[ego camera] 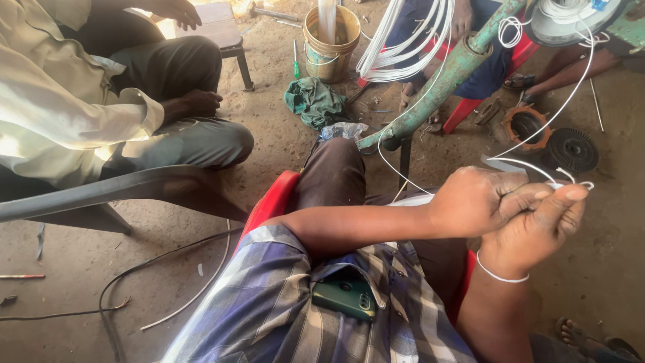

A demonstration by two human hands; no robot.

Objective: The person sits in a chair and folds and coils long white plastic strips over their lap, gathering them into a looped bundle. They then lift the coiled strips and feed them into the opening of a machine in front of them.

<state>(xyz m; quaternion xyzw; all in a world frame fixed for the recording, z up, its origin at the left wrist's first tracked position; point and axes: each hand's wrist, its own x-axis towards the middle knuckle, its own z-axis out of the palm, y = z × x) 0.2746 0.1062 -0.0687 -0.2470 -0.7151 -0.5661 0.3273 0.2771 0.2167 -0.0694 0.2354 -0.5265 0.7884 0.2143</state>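
The person sits on a red chair point(272, 202) w/ both hands held out in front, close together. The left hand point(480, 200) is curled shut round a thin white wire point(531, 165). The right hand point(541, 225) sits just under it, touching it, fingers pressed together & pinching the same wire near its bent end. The wire goes up & away from the hands to a round spool point(571, 20) at the top right. A second strand drops down past a green metal pipe point(447, 84), which leans across the dirt floor. More white wire hangs in loops point(403, 40) by a yellow bucket point(330, 44). A green rag point(314, 101) lies on the ground near the bucket. A green phone point(344, 298) pokes out of the person's checked shirt pocket. On the left another person sits in a grey chair point(101, 195), one hand point(195, 103) resting on a knee.
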